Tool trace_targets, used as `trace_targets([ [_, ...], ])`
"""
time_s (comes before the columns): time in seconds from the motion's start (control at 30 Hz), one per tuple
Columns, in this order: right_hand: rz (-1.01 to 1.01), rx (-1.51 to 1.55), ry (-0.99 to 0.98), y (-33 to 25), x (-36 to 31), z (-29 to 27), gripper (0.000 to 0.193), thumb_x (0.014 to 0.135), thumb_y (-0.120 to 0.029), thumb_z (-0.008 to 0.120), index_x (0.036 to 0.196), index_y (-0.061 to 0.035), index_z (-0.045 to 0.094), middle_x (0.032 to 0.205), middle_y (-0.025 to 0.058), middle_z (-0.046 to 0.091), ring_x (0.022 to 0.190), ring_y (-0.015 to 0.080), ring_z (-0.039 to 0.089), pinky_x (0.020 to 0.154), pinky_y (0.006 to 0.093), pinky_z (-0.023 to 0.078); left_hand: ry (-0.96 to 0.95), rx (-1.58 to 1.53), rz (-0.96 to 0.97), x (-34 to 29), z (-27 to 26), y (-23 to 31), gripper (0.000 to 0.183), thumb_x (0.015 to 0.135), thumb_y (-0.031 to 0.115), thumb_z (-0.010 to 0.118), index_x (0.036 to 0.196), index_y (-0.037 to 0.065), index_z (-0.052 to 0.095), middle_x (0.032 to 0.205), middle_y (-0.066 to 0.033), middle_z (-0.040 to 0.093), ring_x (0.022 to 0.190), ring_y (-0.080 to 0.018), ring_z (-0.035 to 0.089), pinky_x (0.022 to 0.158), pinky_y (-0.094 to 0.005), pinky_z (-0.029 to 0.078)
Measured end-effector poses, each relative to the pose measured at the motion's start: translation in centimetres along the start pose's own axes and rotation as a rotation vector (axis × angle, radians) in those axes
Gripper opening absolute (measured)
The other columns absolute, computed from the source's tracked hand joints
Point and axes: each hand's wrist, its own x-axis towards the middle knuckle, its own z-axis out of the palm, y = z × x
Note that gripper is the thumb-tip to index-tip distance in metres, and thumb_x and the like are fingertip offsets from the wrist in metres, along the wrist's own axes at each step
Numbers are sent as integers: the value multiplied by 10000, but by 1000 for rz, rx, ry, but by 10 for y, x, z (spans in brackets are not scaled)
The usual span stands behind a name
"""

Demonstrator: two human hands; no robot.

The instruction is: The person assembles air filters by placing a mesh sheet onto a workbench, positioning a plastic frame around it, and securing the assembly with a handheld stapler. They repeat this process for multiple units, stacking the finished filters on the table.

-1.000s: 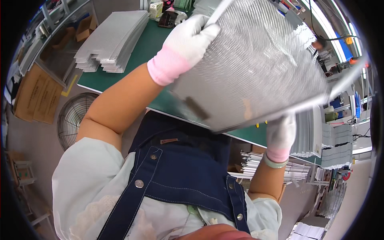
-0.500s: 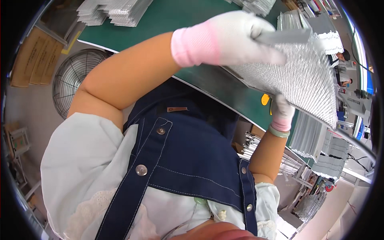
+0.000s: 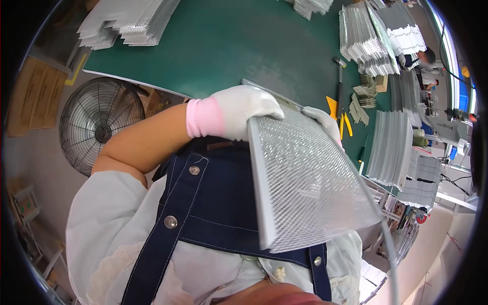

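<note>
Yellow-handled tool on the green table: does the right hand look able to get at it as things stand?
Probably, once it leaves the mesh panel's edge: the right hand is occupied at the mesh panel, but the yellow-handled tool lies close beside it, handles uncovered, on the green table.

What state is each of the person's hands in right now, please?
Left hand: closed on the framed mesh panel, at its left side.
Right hand: at the panel's right edge, partly hidden; whether it is closed cannot be told.
</note>
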Motion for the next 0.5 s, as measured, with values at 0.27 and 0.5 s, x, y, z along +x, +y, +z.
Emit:
trace_targets([
  [0.27, 33, 62, 195, -22, 11, -24, 517, 792, -40, 819, 1263, 40, 620, 1168, 86, 666, 1080, 207, 622, 962, 328, 502, 509, -310, -140, 108, -89, 68, 237, 879, 205, 761, 1032, 43, 680, 913, -25, 685, 842, -92, 634, 750, -255, 501],
  [0.5, -512, -85, 874, -143, 36, -92, 259, 949, -129, 674, 1160, 10, 620, 1084, 78, 615, 917, 141, 588, 876, 306, 470, 533, -349, -153, 153, -109, 30, 192, 974, 198, 659, 901, 53, 556, 837, 54, 483, 779, -42, 421, 697, -237, 390],
])
